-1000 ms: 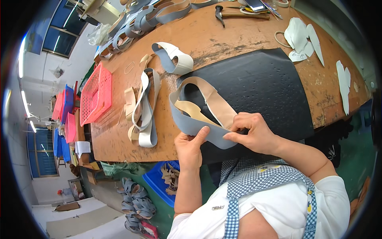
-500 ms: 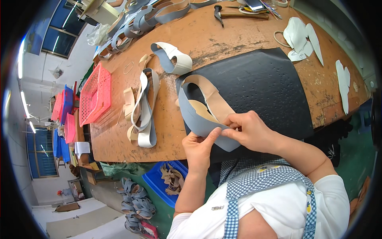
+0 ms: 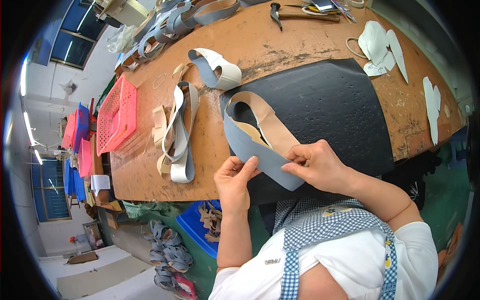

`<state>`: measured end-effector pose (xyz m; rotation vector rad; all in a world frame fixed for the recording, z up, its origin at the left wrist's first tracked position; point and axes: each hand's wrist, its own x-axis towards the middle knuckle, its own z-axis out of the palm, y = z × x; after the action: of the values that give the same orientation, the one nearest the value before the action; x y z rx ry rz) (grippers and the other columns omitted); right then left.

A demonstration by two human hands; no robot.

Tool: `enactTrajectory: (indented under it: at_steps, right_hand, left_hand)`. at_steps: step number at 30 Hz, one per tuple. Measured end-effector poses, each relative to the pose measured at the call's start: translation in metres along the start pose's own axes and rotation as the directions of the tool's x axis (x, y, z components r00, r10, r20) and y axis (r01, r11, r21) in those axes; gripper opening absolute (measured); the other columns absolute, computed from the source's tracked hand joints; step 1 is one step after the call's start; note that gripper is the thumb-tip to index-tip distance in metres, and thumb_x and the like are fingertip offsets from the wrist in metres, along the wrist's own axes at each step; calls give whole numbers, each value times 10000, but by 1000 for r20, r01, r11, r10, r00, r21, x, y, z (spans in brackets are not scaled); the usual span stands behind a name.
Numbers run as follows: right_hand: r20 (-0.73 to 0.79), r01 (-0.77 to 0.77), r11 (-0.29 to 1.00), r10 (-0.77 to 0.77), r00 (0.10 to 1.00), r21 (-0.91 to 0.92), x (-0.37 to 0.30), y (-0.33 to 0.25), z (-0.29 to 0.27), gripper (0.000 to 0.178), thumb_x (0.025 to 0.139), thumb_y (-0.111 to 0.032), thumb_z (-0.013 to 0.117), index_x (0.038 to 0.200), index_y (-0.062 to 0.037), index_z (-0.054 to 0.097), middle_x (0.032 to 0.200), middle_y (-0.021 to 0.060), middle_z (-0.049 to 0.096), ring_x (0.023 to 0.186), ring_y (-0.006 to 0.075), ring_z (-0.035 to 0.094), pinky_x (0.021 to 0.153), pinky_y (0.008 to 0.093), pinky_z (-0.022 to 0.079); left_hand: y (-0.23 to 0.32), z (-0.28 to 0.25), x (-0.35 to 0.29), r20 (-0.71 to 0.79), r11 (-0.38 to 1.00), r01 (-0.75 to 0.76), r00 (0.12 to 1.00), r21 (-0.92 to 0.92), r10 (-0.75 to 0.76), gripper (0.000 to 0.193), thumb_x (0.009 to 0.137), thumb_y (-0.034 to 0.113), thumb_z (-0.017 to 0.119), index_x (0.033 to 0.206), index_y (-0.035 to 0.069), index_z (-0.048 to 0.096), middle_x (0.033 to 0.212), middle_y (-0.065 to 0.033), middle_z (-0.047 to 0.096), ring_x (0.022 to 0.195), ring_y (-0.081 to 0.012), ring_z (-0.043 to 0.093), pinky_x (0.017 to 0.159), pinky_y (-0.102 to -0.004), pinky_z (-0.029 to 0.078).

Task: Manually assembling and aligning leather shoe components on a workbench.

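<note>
A looped grey-blue leather shoe upper (image 3: 257, 154) with beige lining stands over the near left part of a black pitted mat (image 3: 340, 105). My left hand (image 3: 234, 181) pinches its left lower edge between thumb and fingers. On the other side, the thumb and fingers of my right hand (image 3: 317, 164) close on the near edge. The upper comes to a point between my hands. Left of the mat lie several looped strips in white, grey and beige (image 3: 182, 165). Beyond them sits a white and grey looped piece (image 3: 227, 75), touching the mat's corner.
A pink perforated basket (image 3: 117, 117) stands at the table's left edge. Many grey looped uppers (image 3: 170, 32) line the far left side. A hammer (image 3: 307, 17) lies at the back, with white paper patterns (image 3: 374, 45) on the right. Below the table edge is a blue bin (image 3: 187, 230) of scraps.
My left hand has slid left along the upper's edge, away from my right hand. The grey band between my hands now shows more fully. My right hand keeps its pinch.
</note>
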<state>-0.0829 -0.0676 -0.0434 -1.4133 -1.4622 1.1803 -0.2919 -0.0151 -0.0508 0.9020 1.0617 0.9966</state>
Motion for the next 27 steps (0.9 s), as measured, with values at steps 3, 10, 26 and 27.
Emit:
enactTrajectory:
  at_steps: [3,10,26,27]
  right_hand:
    - [20,-15,1000,15,1000,-16,2,1,0,162,893,-98,722,968,46,716,768,141,737,725,159,725,694,301,596]
    - [69,-19,1000,20,997,-17,11,-6,2,174,920,-135,707,885,32,671,664,35,631,619,63,542,545,272,444]
    - [-60,219,973,-215,975,69,12,5,6,461,869,-127,754,1302,-44,620,929,79,613,830,128,594,730,285,509]
    - [-60,212,975,-208,976,67,10,8,5,461,869,-127,754,1302,-44,620,929,79,613,830,128,594,730,285,509]
  left_hand:
    - [1,2,-1,5,1000,-13,1000,1,13,87,874,14,753,920,-20,688,890,-69,711,787,-124,678,761,-295,602]
    - [-5,8,-8,3,998,-30,1000,54,30,104,836,-24,775,909,-22,701,895,-53,718,789,-94,655,762,-250,542]
    - [-15,-1,-7,222,951,216,961,-219,-167,223,946,60,677,1130,-67,660,1043,-115,715,924,-182,716,825,-326,612]
    - [-15,1,-9,225,949,223,959,-221,-173,223,946,60,677,1130,-67,660,1043,-115,715,924,-182,716,825,-326,612]
